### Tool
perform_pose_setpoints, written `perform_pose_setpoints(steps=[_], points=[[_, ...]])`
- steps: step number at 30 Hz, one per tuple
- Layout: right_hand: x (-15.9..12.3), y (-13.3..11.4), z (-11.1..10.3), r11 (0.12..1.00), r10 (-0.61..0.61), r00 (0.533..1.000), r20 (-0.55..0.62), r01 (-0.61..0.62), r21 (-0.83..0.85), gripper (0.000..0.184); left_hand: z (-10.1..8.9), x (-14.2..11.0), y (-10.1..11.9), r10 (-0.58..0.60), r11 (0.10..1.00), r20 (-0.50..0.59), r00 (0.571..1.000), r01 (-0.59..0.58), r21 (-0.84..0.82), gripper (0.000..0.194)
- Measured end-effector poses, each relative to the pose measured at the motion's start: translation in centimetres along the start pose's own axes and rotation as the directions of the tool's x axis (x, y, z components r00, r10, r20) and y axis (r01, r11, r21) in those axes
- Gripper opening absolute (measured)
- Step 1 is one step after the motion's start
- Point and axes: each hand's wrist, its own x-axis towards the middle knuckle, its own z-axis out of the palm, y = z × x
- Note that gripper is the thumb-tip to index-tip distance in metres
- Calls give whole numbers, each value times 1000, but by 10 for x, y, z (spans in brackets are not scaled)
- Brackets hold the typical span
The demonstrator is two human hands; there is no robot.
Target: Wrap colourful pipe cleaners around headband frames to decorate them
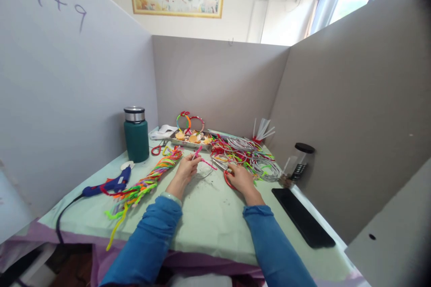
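My left hand (pixel 187 168) pinches a pink pipe cleaner (pixel 208 163) over the middle of the table, with a thin grey wire loop hanging below it. In my right hand (pixel 241 178) is a pair of red-handled scissors (pixel 230 180), its blades pointing up and left toward the pipe cleaner. The blades and the pipe cleaner look close; I cannot tell whether they touch. A bundle of twisted, many-coloured pipe cleaners (pixel 153 177) lies left of my left hand. Beyond my right hand spreads a tangled heap of grey wire loops and coloured pipe cleaners (pixel 244 150).
A blue glue gun (pixel 111 184) with its cord lies at left near a green flask (pixel 136 136). At the back stands a metal tray (pixel 190 144) with round pieces and coloured hoops (pixel 183 122). A black slab (pixel 303 217) and a clear container (pixel 301 161) are at right, beside grey partitions.
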Motion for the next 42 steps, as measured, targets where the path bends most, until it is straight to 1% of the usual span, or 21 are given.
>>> perform_pose_setpoints(steps=[2, 4, 5, 7, 8, 9, 10, 12, 14, 15, 17, 19, 22, 24, 28, 32, 35, 37, 40, 42], points=[[0, 0, -1, 999, -29, 1000, -6, 28, -18, 26, 2, -3, 2, 10, 1000, 97, 995, -10, -6, 35], [1, 0, -1, 997, -68, 997, -33, 69, 18, 22, 4, -6, 4, 7, 1000, 174, 985, -5, -9, 35], [2, -1, -1, 994, -82, 995, -61, 86, 64, 21, 5, -8, 5, 0, 1000, 204, 979, 2, -8, 35], [4, -5, -1, 967, -109, 988, -109, 131, 219, 21, 6, -11, 6, -26, 1000, 256, 966, 27, 2, 35], [5, -9, -1, 934, -120, 987, -110, 149, 324, 22, 7, -12, 6, -39, 999, 278, 960, 38, 11, 34], [5, -14, -1, 885, -131, 988, -87, 156, 438, 25, 7, -13, 6, -51, 999, 296, 954, 46, 24, 34], [4, -20, -2, 820, -148, 988, -34, 142, 554, 29, 8, -13, 6, -61, 998, 310, 949, 51, 41, 33], [2, -33, -5, 686, -173, 980, 99, 47, 726, 38, 9, -14, 5, -74, 996, 315, 946, 51, 79, 33], [-2, -43, -9, 582, -231, 953, 198, -28, 813, 41, 10, -14, 3, -73, 993, 304, 950, 40, 114, 32], [-4, -47, -11, 547, -259, 940, 224, -49, 836, 40, 11, -14, 1, -70, 991, 298, 952, 32, 128, 32], [-6, -52, -12, 504, -291, 926, 241, -66, 861, 39, 14, -15, -1, -61, 988, 282, 958, 17, 155, 31], [-7, -55, -10, 488, -276, 931, 237, -76, 869, 37, 16, -15, -3, -48, 984, 251, 967, 4, 175, 29], [-6, -58, -3, 518, -204, 954, 219, -85, 851, 33, 18, -14, -7, -23, 980, 190, 982, -15, 200, 28], [-5, -59, 1, 538, -172, 962, 211, -88, 838, 32, 18, -12, -8, 4, 979, 152, 988, -35, 200, 31], [-3, -57, 9, 536, -173, 961, 216, -92, 839, 30, 16, -8, -10, 97, 977, 83, 992, -111, 184, 35], [-3, -55, 15, 545, -197, 960, 198, -61, 836, 29, 15, -5, -11, 139, 955, 42, 989, -145, 259, 33], [-3, -55, 18, 541, -219, 958, 186, -40, 840, 32, 15, -3, -12, 163, 929, 55, 985, -172, 329, 34], [-2, -56, 19, 534, -203, 967, 153, -22, 845, 34, 14, -3, -13, 171, 910, 79, 982, -188, 369, 34], [1, -56, 19, 511, -102, 994, 26, 30, 859, 32, 12, -2, -15, 171, 886, 126, 977, -208, 414, 29], [3, -54, 19, 494, -31, 998, -59, 67, 867, 32, 12, -2, -17, 159, 876, 161, 974, -214, 432, 26]])
